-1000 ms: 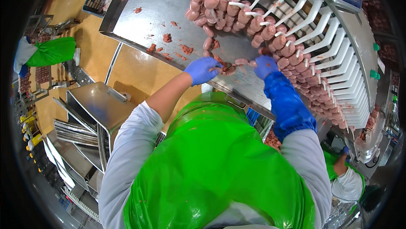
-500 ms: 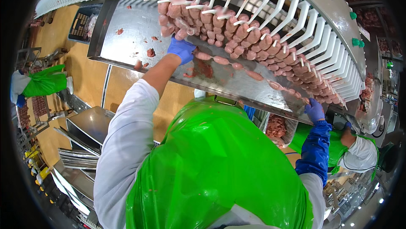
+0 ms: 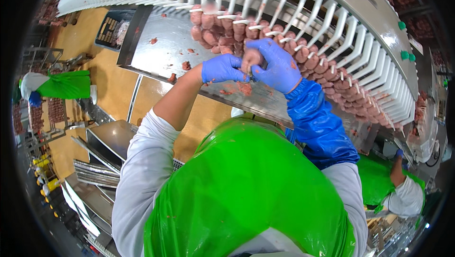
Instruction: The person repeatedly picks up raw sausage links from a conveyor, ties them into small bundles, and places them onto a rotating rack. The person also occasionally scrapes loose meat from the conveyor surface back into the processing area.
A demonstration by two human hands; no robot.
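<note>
Above the steel tray, my two blue-gloved hands are close together around a raw pink sausage. My right hand, below a blue plastic sleeve, is curled around its right side, thumb toward the tray. Against its left side, the fingers of my left hand are closed on the lower end. Both hands hide part of the sausage. Just behind them, bunches of linked sausages hang in a long row from white hooks on a curved rail.
Bits of meat are scattered on the tray. A dark crate stands beyond its left end. Metal trays are stacked at lower left. Co-workers in green aprons stand at far left and lower right.
My right hand has moved from the tray's right end to beside my left hand. The sausage chain stretched between them no longer lies along the tray. My view has shifted slightly.
</note>
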